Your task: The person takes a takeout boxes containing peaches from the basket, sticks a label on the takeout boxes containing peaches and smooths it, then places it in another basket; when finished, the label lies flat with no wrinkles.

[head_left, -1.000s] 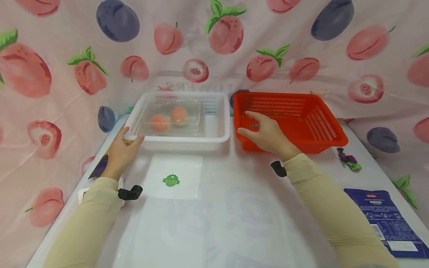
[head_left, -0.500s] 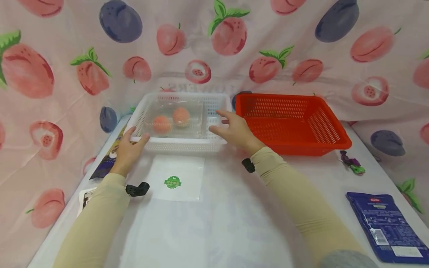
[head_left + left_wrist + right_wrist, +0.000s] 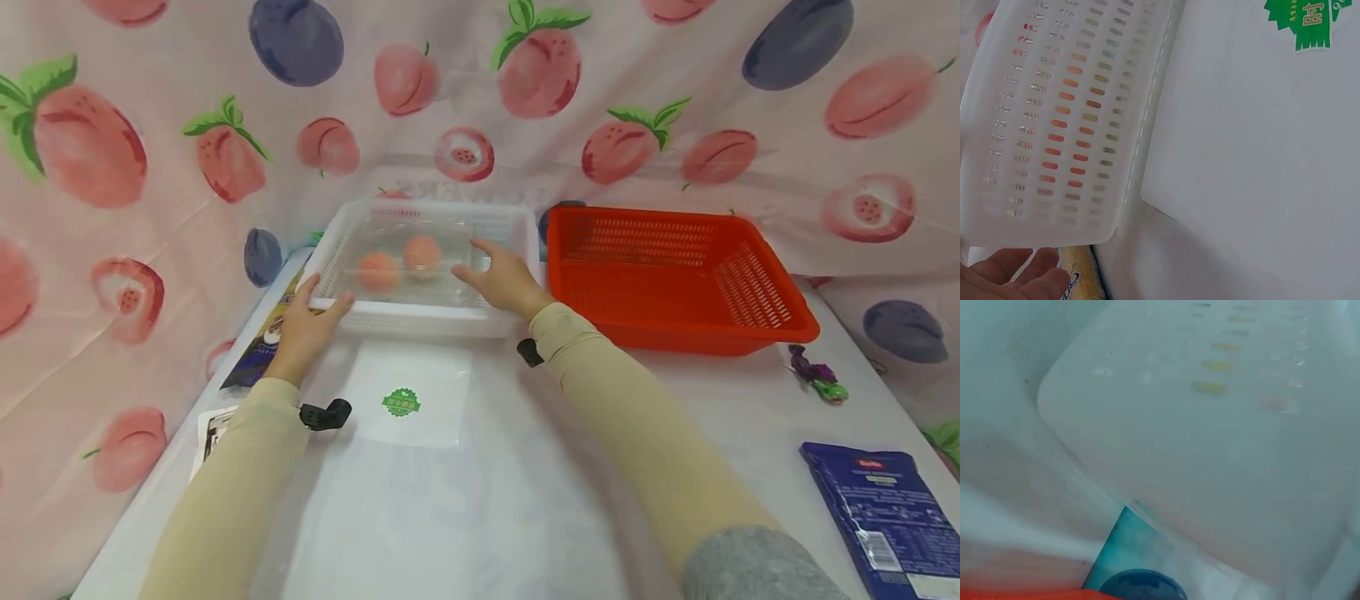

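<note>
The box point(image 3: 402, 279) lies in the basket point(image 3: 420, 311); grasping it seems in hand. Right hand point(image 3: 504, 279), spread over the basket's right end, likely needs closing; left hand point(image 3: 306, 335), loosely open, is at its front-left corner.

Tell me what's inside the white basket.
The white basket holds a clear plastic container with two round orange items inside. The right hand covers part of the basket's right end; anything behind it is hidden.
</note>
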`<state>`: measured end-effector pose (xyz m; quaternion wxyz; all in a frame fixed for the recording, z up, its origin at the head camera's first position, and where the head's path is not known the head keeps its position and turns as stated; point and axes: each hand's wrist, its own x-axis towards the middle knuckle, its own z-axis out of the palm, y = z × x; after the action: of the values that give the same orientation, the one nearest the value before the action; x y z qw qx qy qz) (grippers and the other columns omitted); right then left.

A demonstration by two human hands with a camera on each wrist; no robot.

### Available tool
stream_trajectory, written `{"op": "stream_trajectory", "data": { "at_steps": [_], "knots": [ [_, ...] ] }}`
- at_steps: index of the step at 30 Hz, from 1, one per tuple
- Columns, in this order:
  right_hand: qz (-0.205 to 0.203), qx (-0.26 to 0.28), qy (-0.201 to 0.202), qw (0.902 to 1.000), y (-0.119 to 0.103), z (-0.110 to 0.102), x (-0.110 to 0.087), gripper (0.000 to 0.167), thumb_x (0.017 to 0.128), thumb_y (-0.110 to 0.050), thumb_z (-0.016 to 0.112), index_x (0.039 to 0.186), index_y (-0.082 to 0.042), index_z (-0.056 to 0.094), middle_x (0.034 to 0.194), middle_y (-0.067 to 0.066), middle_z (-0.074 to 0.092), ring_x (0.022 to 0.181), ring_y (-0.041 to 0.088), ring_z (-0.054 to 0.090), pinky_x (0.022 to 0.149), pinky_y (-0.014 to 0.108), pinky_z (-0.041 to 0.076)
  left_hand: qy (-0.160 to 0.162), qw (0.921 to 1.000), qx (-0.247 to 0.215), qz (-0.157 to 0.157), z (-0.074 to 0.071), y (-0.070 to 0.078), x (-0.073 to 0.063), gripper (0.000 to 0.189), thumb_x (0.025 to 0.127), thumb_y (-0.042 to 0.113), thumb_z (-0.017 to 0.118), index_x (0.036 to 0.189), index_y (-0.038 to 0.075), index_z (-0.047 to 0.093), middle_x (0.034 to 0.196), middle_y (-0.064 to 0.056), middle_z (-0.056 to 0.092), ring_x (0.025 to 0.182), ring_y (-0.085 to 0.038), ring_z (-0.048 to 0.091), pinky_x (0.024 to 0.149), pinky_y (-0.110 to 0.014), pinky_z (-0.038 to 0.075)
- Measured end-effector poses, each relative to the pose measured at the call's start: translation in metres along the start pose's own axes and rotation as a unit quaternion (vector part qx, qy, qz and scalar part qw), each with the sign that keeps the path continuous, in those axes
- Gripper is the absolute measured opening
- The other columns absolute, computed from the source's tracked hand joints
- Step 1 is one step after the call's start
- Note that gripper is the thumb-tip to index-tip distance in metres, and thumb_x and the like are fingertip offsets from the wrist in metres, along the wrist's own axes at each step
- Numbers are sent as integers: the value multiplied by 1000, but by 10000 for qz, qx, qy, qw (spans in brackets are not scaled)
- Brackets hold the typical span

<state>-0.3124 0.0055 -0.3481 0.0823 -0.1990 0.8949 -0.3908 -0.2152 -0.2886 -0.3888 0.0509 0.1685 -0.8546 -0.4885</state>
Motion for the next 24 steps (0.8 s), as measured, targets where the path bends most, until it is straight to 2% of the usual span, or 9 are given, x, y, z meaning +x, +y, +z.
{"op": "stream_trajectory", "data": {
  "at_steps": [6, 11, 15, 17, 20, 22, 24],
  "knots": [
    [294, -88, -135, 9994, 6, 2, 17, 76, 97, -52, 60, 159, -19, 29, 158, 10, 36, 142, 28, 36, 114, 45, 32, -20, 10000, 1, -18, 2, 1, 1, 91, 93, 60, 59, 163, 27, 11, 164, -20, 16, 147, -44, 18, 113, -66, 17],
    [425, -71, -235, 9988, 8, 6, 27, 71, 100, -50, 56, 159, -20, 29, 160, 8, 34, 145, 29, 32, 116, 44, 29, -9, 10000, -88, 0, 1, -1, 0, 90, 94, 57, 61, 163, 26, 11, 163, -21, 17, 146, -44, 19, 114, -64, 18],
    [485, 13, -323, 9983, 8, 9, 30, 67, 102, -48, 52, 159, -19, 30, 159, 9, 36, 142, 29, 35, 115, 44, 30, -1, 9999, -121, -23, 1, -1, 0, 90, 94, 58, 61, 163, 27, 11, 164, -20, 16, 147, -44, 17, 114, -65, 17],
    [545, 224, -402, 9975, 8, 10, 31, 67, 102, -47, 53, 159, -19, 29, 157, 10, 38, 133, 30, 47, 110, 43, 38, 2, 9999, -150, -11, 1, 0, 0, 90, 94, 58, 61, 163, 27, 11, 164, -20, 15, 147, -44, 17, 114, -65, 17],
    [666, 504, -564, 9949, 8, 12, 30, 73, 100, -46, 58, 161, -23, 23, 146, 11, 48, 104, 29, 60, 92, 38, 49, 4, 9999, -171, 0, 1, -1, 0, 90, 94, 58, 61, 163, 27, 11, 164, -19, 15, 147, -44, 18, 114, -65, 17],
    [726, 678, -716, 9925, 9, 13, 29, 78, 98, -47, 61, 162, -25, 20, 138, 12, 50, 86, 27, 61, 77, 34, 49, 4, 9998, -184, 4, 1, -1, 0, 90, 94, 57, 61, 163, 27, 12, 164, -19, 15, 147, -43, 18, 114, -64, 18],
    [729, 768, -844, 9908, 10, 13, 29, 80, 98, -47, 62, 162, -26, 18, 135, 12, 49, 77, 26, 59, 70, 31, 45, 4, 9998, -190, 11, 1, -2, -1, 89, 94, 56, 61, 163, 27, 12, 164, -18, 16, 147, -43, 19, 114, -64, 18]
  ]
}}
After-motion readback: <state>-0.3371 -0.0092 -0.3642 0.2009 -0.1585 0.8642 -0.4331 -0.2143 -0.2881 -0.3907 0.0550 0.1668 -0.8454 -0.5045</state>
